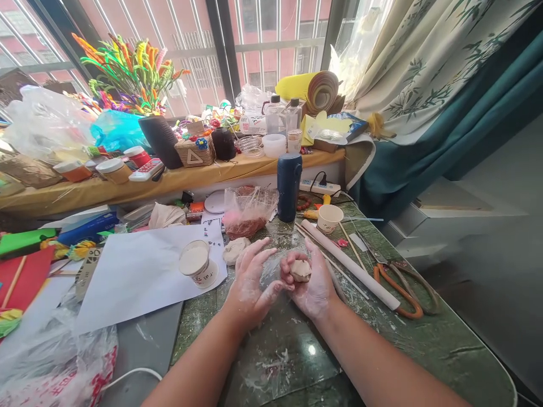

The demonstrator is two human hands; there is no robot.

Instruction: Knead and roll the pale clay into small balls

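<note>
A small pale lump of clay [301, 271] rests in the cupped palm of my right hand [313, 281], its fingers curled around one side. My left hand [253, 281] is spread with the palm turned inward, its thumb close to the right fingers. White powder coats both hands. Just beyond the left fingers lies a larger flattened piece of clay [236, 250]. To the left, a paper cup [194, 259] filled with white powder stands on a white sheet of paper [139, 277].
A rolling pin [350, 264], thin sticks and large scissors [396, 277] lie to the right. Behind stand a dark blue bottle-shaped cylinder [289, 187], a plastic bag [248, 217] and another paper cup [330, 218]. Craft supplies crowd the windowsill [237, 167].
</note>
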